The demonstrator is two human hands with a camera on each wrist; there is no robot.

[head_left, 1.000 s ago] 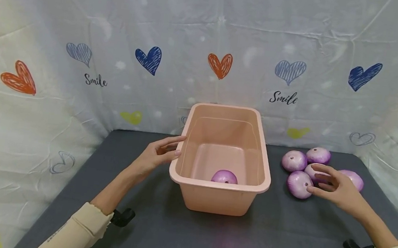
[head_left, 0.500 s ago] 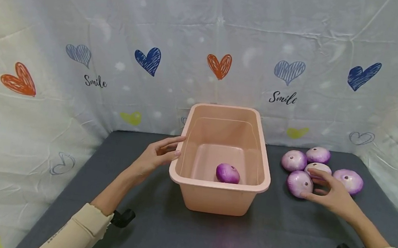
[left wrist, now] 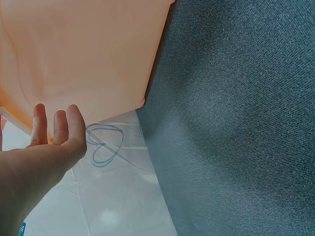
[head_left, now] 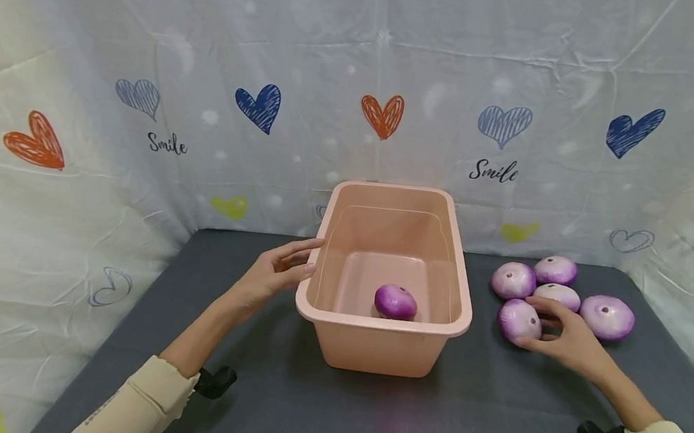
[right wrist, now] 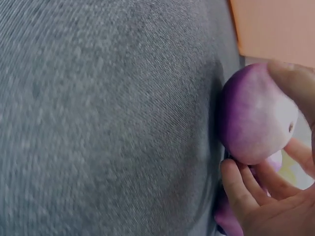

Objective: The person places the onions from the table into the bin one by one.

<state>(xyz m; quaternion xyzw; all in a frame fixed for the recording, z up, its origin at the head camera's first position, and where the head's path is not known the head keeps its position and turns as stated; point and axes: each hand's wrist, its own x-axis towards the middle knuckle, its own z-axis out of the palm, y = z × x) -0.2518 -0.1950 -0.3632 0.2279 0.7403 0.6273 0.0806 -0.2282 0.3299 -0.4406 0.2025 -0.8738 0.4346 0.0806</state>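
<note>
My right hand (head_left: 569, 341) holds a purple-and-white onion (head_left: 518, 322), thumb on its near side and fingers curled at its right. In the right wrist view the onion (right wrist: 258, 115) sits between thumb and fingers, low against the cloth. My left hand (head_left: 264, 278) touches the left rim of a peach plastic tub (head_left: 379, 347), its fingers loosely extended; the left wrist view has fingers (left wrist: 75, 123) against the tub's outer wall. A darker purple onion (head_left: 396, 302) lies inside the tub, near its front.
Beyond the right hand lie further onions: one at the right (head_left: 607, 317), one in the middle (head_left: 558, 295), and others behind. Dark grey cloth (head_left: 401, 427) covers the table. A white curtain (head_left: 320, 51) printed with hearts hangs behind the tub.
The right hand has moved left and closed its fingers around the nearest onion, which has shifted slightly left and turned. The onion inside the tub has rolled a little. The left hand stays in place.
</note>
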